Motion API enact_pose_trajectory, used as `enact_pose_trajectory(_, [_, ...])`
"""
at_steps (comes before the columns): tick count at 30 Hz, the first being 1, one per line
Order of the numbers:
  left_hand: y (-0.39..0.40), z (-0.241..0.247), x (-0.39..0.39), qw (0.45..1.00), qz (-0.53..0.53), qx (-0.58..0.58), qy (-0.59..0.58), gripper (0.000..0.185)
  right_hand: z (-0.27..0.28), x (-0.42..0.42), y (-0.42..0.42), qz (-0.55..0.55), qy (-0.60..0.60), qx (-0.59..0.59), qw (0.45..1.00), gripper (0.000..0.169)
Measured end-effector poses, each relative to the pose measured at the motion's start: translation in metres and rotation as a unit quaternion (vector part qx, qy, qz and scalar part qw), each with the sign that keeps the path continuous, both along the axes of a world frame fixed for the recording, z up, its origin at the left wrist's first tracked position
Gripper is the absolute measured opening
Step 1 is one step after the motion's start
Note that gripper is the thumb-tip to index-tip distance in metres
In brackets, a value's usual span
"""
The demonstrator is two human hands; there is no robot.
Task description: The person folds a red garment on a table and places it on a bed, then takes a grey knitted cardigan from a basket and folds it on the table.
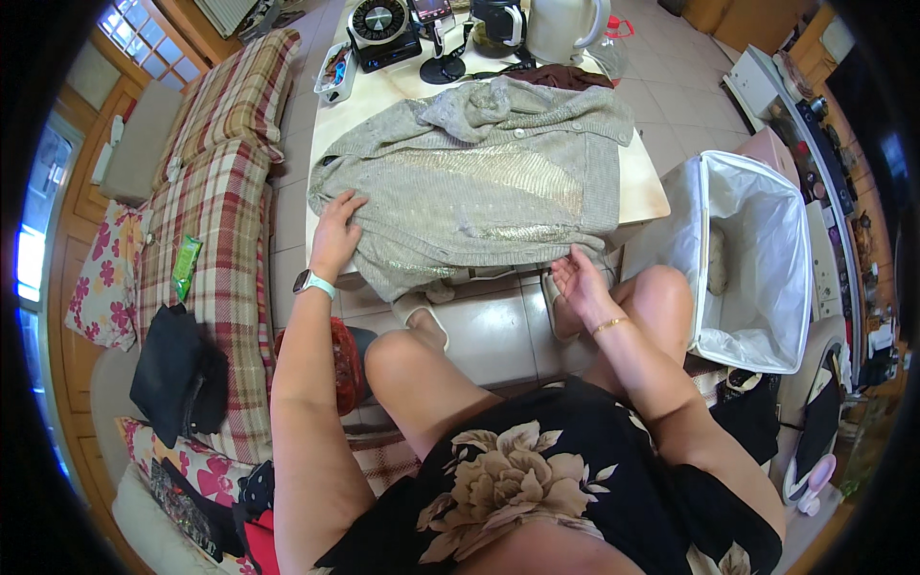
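A grey knit cardigan (431, 194) with metallic gold and silver patches lies spread over the pale table (647, 194). Its buttoned front edge hangs past the table's near side. My left hand (341, 233) rests on the cardigan's left end, fingers spread over the knit. My right hand (581, 287) is turned palm up at the lower right edge, fingertips against the button band and nothing visibly gripped. A collar or sleeve part (471, 111) is bunched along the far side.
Behind the cardigan stand a small fan (379, 25), a glass pot (496, 29), a kettle (564, 29) and a tray of small items (335, 72). At right is a white lined bin (755, 287); at left, a plaid sofa (230, 194) holding folded dark clothes (176, 374).
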State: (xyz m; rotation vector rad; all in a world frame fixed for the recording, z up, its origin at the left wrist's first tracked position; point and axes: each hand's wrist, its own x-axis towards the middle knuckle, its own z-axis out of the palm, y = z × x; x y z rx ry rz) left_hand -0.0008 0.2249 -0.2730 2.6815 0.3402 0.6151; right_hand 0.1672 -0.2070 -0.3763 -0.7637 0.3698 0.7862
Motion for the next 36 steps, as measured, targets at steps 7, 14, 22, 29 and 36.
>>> enact_pose_trajectory(7, [-0.001, 0.005, -0.019, 0.999, 0.031, -0.017, 0.027, 0.029, 0.053, -0.017, -0.005, 0.007, -0.109, -0.12, 0.987, 0.023])
enact_pose_trajectory(14, [0.001, 0.013, -0.038, 0.997, 0.046, -0.02, -0.064, 0.02, 0.121, -0.038, -0.05, 0.014, -0.276, -0.186, 0.943, 0.024])
enact_pose_trajectory(22, [0.026, 0.035, 0.026, 0.994, 0.088, -0.062, -0.007, 0.028, 0.19, 0.069, -0.007, -0.016, -0.317, -0.152, 0.936, 0.03])
enact_pose_trajectory(29, [-0.009, 0.015, 0.05, 1.0, 0.007, -0.004, 0.014, 0.055, 0.102, 0.144, 0.01, 0.037, -0.565, -0.477, 0.672, 0.041])
enact_pose_trajectory(36, [0.009, 0.014, 0.019, 0.996, 0.088, 0.028, -0.02, 0.021, 0.104, 0.146, 0.001, 0.116, -0.542, -0.601, 0.576, 0.053])
